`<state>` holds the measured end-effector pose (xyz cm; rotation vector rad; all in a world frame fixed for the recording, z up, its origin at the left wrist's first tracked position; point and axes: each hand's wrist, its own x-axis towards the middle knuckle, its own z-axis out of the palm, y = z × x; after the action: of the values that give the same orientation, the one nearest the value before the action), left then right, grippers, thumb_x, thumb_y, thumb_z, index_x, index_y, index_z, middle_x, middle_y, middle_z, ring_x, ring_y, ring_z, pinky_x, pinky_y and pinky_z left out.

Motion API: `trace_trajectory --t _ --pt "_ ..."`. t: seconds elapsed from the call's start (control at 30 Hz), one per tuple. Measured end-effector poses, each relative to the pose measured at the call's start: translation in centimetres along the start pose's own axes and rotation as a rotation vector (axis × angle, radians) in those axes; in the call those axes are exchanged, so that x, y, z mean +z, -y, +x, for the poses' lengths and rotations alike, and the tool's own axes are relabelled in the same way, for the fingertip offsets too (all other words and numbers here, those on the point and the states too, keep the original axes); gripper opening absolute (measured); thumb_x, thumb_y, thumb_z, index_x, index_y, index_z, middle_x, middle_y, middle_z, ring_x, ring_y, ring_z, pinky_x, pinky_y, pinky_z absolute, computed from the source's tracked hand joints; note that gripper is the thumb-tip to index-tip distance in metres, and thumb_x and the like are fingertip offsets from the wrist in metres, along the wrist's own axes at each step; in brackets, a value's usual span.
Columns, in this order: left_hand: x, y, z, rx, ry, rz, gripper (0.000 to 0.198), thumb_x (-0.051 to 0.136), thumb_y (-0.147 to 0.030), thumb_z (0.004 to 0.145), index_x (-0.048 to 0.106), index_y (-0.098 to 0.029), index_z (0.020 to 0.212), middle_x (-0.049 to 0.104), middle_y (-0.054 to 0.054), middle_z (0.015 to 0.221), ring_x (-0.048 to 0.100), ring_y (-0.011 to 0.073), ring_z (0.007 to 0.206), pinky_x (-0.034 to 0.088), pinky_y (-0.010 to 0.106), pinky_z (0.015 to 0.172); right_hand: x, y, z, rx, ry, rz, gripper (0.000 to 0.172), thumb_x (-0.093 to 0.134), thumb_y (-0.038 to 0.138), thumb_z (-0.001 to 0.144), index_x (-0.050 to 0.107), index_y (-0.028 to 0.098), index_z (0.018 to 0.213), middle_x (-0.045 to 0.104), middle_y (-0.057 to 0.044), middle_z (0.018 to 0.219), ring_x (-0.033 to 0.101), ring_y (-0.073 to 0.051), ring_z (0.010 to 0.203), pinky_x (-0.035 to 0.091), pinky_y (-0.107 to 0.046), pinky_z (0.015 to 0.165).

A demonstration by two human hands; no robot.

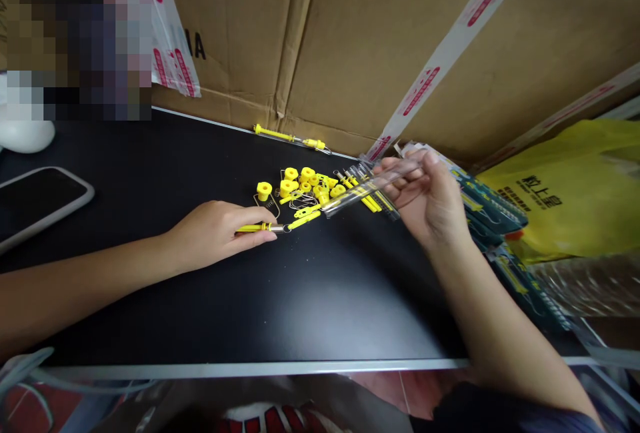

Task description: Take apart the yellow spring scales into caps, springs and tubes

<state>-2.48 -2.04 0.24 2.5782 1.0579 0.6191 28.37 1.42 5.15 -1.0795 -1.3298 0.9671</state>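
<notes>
My left hand (213,233) is closed around a thin yellow rod (253,228) with a metal end, just above the black table. In my right hand (425,196) is a clear plastic tube (373,188), slanting down to the left over the loose parts. A pile of yellow plastic caps (289,188) and bent wire pieces lies between the hands. Several yellow rods with springs (365,196) and more clear tubes lie under and beside the right hand's tube. Behind the pile, an assembled yellow and clear spring scale (290,136) rests along the table's back edge.
Large cardboard boxes (240,33) wall off the back. On the right are stacked green printed packages (493,210) and a yellow plastic bag (565,180). A phone (45,200) lies on the table (280,300) at the left. A cable (30,370) hangs by the front left edge.
</notes>
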Motion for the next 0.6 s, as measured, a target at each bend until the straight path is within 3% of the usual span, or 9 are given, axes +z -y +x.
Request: trace_trajectory --t 0.1,0.2,0.3,0.4,0.6 --pt "0.2 0.2 -0.1 0.023 0.003 -0.007 0.032 0.043 -0.047 0.091 0.063 -0.023 0.1 0.069 -0.002 0.083 0.063 0.0103 0.066 0.041 0.018 0.059 -0.9 -0.7 0.9 -0.077 -0.115 -0.09 0.033 0.041 0.054 0.087 0.055 0.026 0.097 0.059 -0.001 0.075 0.061 -0.014 0.058 0.052 -0.03 0.054" --pt "0.3 0.3 -0.1 0.04 0.002 -0.006 0.033 0.043 -0.047 0.091 0.063 -0.023 0.101 0.069 -0.002 0.083 0.063 0.0101 0.067 0.041 0.018 0.059 -1.7 -2.1 1.5 -0.112 -0.009 -0.382 0.038 0.039 0.054 0.088 0.055 0.026 0.108 0.052 0.001 0.064 0.046 -0.011 0.04 0.041 -0.029 0.043" --pt "0.4 0.3 -0.1 0.059 -0.002 0.013 0.033 0.042 -0.048 0.091 0.063 -0.023 0.1 0.069 -0.002 0.08 0.062 0.0099 0.065 0.04 0.018 0.057 -2.7 -3.4 1.9 -0.184 0.059 -0.78 0.039 0.045 0.045 0.088 0.046 0.022 0.12 0.056 -0.003 0.068 0.053 -0.018 0.054 0.045 -0.037 0.056" --pt "0.4 0.3 -0.2 0.074 0.004 0.032 0.032 0.042 -0.047 0.091 0.062 -0.024 0.1 0.067 -0.003 0.074 0.06 0.0089 0.06 0.038 0.018 0.054 -3.6 -4.0 2.4 -0.22 0.007 -1.121 0.044 0.05 0.033 0.083 0.042 0.016 0.123 0.06 -0.01 0.083 0.056 -0.022 0.065 0.045 -0.041 0.064" --pt "0.5 0.2 -0.1 0.092 -0.006 0.033 0.031 0.042 -0.046 0.092 0.062 -0.023 0.099 0.067 -0.003 0.075 0.06 0.009 0.062 0.037 0.019 0.055 -4.6 -4.2 3.1 -0.296 0.032 -1.409 0.035 0.049 0.029 0.085 0.058 0.021 0.117 0.061 -0.011 0.099 0.059 -0.025 0.083 0.046 -0.039 0.073"
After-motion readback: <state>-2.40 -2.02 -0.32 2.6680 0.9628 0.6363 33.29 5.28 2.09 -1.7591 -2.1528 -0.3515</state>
